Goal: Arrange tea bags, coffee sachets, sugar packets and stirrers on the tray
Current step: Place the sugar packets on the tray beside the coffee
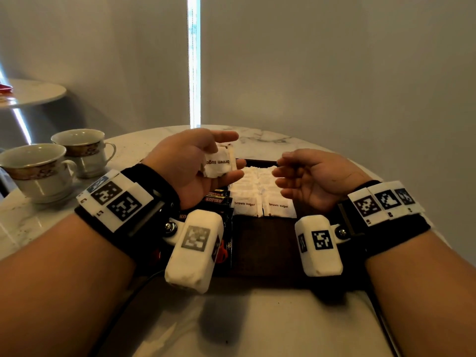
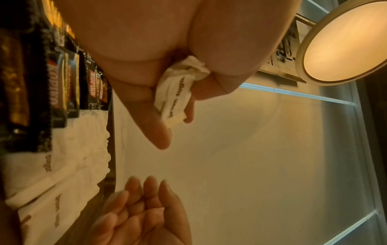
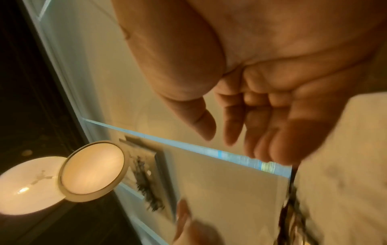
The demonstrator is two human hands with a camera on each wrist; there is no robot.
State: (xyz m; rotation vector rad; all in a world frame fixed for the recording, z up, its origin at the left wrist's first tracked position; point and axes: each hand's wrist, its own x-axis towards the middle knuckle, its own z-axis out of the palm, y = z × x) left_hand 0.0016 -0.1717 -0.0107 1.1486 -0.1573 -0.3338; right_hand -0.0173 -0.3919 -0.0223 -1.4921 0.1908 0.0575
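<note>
Presently, the left hand [image 1: 195,163] is raised above the dark tray [image 1: 260,243], fingers and thumb curled round a small stack of white brown sugar packets [image 1: 218,163]; the print on the top packet reads upside down from the head view. The left wrist view confirms the grip: the held packets [image 2: 176,101] sit pinched between thumb and fingers, clear of the tray.

The right hand [image 1: 314,176] hovers at 3 o'clock of the left hand, palm turned inward, fingers loosely extended and holding nothing. Its fingertips are near the held packets but apart from them. The right wrist view shows the same relaxed fingers [image 3: 247,116] with nothing in them; that view is blurred.

On the tray, two columns of brown sugar packets [image 1: 260,197] lie flat and overlapping, running from 12 o'clock toward the tray's centre. Directly at 9 o'clock of these columns lies a row of dark Kopiko coffee sachets [image 1: 216,199], largely hidden under the left wrist. The near half of the tray is bare dark surface.

The tray rests on a round marble table [image 1: 231,318]. Two gold-banded teacups [image 1: 51,161] stand on saucers at 10 o'clock of the tray, well apart from it. A second round table [image 1: 33,92] stands farther off at 10 o'clock.
</note>
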